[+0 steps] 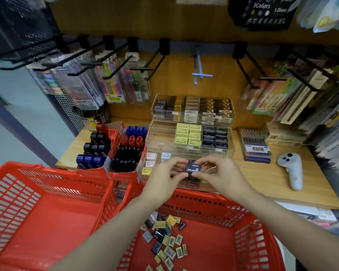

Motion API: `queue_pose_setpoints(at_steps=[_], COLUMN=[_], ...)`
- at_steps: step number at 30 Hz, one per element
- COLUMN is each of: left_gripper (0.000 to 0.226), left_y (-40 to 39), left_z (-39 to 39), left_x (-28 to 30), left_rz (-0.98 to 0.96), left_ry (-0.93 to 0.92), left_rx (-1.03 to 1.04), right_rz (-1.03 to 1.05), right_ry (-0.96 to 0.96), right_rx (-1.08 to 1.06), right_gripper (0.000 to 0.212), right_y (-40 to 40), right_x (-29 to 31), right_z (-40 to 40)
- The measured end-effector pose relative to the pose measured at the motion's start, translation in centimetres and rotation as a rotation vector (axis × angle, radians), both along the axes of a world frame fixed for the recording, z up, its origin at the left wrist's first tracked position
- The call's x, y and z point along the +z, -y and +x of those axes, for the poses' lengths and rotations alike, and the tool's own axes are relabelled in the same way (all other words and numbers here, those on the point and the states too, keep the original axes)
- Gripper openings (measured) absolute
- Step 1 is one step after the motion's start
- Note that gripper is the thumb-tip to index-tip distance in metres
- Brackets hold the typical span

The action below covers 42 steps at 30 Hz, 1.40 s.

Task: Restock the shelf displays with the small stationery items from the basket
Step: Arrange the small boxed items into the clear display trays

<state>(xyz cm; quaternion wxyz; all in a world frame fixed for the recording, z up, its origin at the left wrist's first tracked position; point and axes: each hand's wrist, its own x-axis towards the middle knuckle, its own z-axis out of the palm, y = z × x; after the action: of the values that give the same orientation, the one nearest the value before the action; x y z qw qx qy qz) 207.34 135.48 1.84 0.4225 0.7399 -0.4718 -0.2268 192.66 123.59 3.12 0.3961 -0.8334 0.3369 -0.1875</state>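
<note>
1. A stationery shop is showing here: packaged pens (114, 85) are hanging on black peg hooks (143, 69).
2. Boxed erasers are filling a clear tiered display (192, 122), and red shopping baskets (47, 212) are waiting below.

Bare shelf top (262, 178) right of the clear tiered display (190, 133) (a white controller (291, 170) lies there).
</note>
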Motion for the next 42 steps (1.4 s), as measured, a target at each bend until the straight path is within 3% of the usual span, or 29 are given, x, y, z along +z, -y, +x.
queue_pose_setpoints(at_steps=[2, 6, 10, 18, 33, 35, 38, 40, 42], left_gripper=[0.054, 0.043, 0.059, 0.063, 0.068, 0.057, 0.027, 0.012, 0.011], left_y=[-0.7, -2.4, -2.7, -1.6, -0.9, -1.2, -2.7, -4.7, -6.8], left_z=[1.6, 3.9, 4.0, 3.5, 2.6, 2.4, 1.2, -0.1, -1.2], left_x=[-0.6, -2.4, -3.7, -3.3, -2.8, -2.0, -1.4, -2.2, -4.2], left_rz=[0.048, 0.261, 0.454, 0.529, 0.614, 0.486, 0.234, 0.247, 0.464], left_ry=[0.17, 0.557, 0.6, 0.746, 0.836, 0.848, 0.872, 0.755, 0.617], left_rx=[0.003, -0.186, -0.323, -0.396, -0.382, -0.351, -0.416, -0.468, -0.475], right_rz=[-0.166, -0.221, -0.364, -0.588, -0.652, -0.649, -0.524, -0.45, -0.219], right_ry=[-0.126, -0.337, -0.513, -0.796, -0.726, -0.562, -0.141, -0.124, -0.293], right_rx=[-0.066, -0.13, -0.137, -0.074, -0.042, -0.061, -0.007, 0.062, 0.078], right_gripper=[0.024, 0.03, 0.028, 0.026, 0.027, 0.023, 0.012, 0.008, 0.011], right_y=[0.6, 0.9, 0.2, 0.0, 0.2, -0.4, -3.0, -5.6, -7.8], right_x=[-0.1, -1.6, -3.6, -5.8, -6.0, -5.3, -4.8, -6.0, -8.4], right_z=[0.8, 2.0, 3.8, 7.1, 7.0, 6.1, 2.5, -0.2, -2.6])
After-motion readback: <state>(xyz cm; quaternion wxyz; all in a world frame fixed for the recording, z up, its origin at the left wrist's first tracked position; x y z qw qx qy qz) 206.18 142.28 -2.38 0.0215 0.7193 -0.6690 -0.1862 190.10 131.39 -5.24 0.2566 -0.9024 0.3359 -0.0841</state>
